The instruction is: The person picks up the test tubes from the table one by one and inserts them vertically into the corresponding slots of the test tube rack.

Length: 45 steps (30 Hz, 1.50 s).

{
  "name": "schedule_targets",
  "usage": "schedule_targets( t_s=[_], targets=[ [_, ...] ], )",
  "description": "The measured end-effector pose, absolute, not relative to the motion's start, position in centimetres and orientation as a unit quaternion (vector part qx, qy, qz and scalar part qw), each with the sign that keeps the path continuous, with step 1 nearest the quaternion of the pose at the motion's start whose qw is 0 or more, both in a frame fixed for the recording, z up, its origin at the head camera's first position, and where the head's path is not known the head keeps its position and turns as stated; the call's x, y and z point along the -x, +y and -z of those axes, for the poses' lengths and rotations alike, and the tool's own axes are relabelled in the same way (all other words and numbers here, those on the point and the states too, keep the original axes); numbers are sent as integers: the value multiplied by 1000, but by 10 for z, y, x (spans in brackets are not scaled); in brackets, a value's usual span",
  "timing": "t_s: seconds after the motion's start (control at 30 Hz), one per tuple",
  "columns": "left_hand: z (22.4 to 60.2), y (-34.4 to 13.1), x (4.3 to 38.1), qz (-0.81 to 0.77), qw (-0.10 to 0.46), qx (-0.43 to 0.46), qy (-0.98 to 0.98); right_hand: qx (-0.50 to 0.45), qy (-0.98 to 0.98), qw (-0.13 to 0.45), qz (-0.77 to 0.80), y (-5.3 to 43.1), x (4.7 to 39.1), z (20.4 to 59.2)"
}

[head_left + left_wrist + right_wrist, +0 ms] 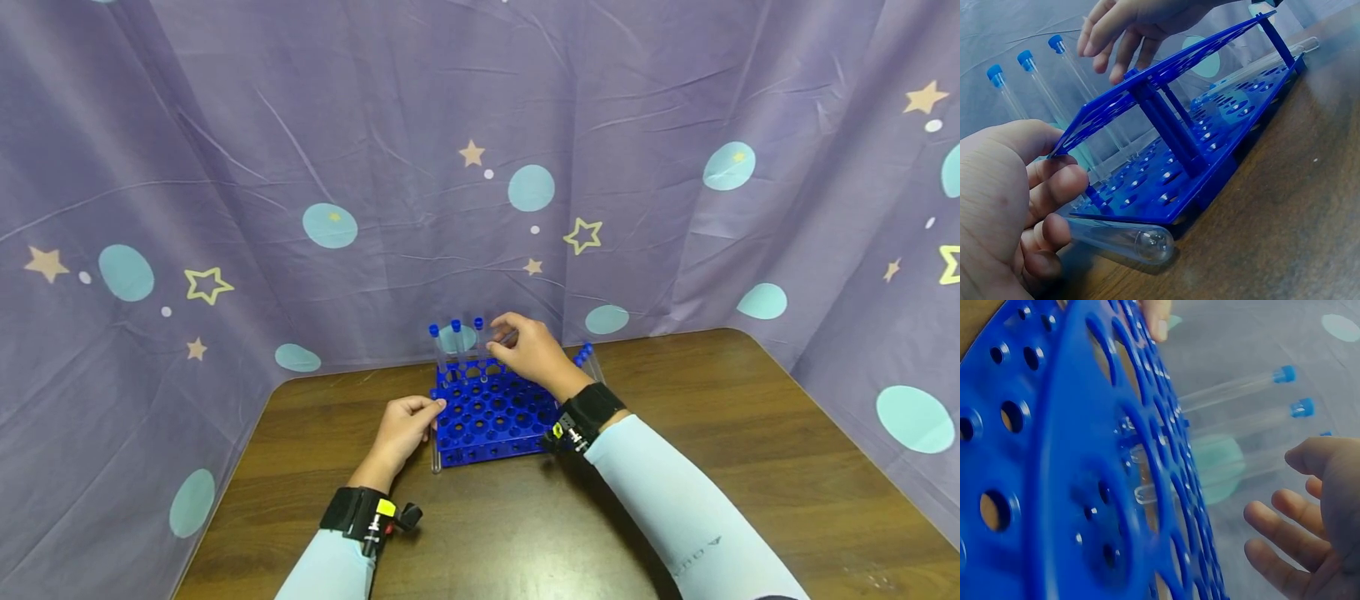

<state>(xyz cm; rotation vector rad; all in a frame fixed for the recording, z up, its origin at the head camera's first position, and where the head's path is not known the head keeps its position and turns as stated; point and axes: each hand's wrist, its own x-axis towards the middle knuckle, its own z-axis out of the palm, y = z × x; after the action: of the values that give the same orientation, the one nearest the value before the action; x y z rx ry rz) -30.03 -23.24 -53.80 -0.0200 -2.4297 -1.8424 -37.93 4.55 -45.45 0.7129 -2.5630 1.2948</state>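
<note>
As the left grip (402, 428) pinches it, the rack (489, 418) stands rightward.

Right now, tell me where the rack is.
In the head view, the rack stands on the table just below the picture's centre, the left hand at its left edge, the right hand above its far side.

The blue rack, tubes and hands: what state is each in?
Blue test tube rack: standing upright
Three back-row test tubes: capped, standing in the rack
Test tube left of rack: lying down
Test tubes right of rack: capped, lying down
Left hand: pinching rack's corner
Right hand: fingers loose, apparently empty
</note>
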Motion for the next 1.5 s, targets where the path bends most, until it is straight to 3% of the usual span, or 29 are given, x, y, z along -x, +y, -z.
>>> schedule_targets(
  t_s=[0.43,0.83,1.5],
  targets=[
    [539,-232,300,619,42,2,-784,-172,-871,131,-442,100,378,461],
    [540,-231,300,623,41,1,-781,-93,-896,117,-419,155,371,471],
    [538,-235,299,611,36,-2,-791,-19,-939,65,-337,199,382,495]
  ],
)
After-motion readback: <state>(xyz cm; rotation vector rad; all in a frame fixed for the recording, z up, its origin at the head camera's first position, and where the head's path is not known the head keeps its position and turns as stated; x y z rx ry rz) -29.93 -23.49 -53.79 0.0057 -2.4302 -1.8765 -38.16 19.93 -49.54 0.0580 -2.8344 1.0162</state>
